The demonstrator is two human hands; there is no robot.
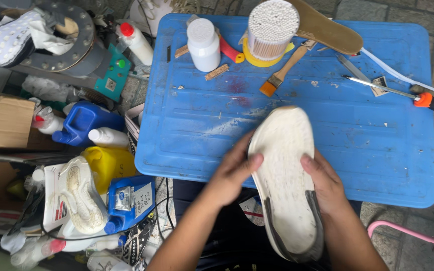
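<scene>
Both hands grip a shoe (287,180) turned sole-up over the near edge of the blue plastic table (377,150). The left hand (232,173) clasps its left side, thumb pressed on the pale sole; the right hand (325,183) clasps the right side, fingers curled under and out of sight. The upper is hidden beneath the sole, save for a dark strip at the heel. Both forearms are cut off by the near frame edge. At the table's far side stand a white bottle (203,44) and a tub of cotton swabs (272,30), with a brush (283,70) beside them; an orange-handled tool (430,103) overhangs the right edge. The middle of the tabletop lies open. Left of the table, jugs and bottles crowd the ground.
</scene>
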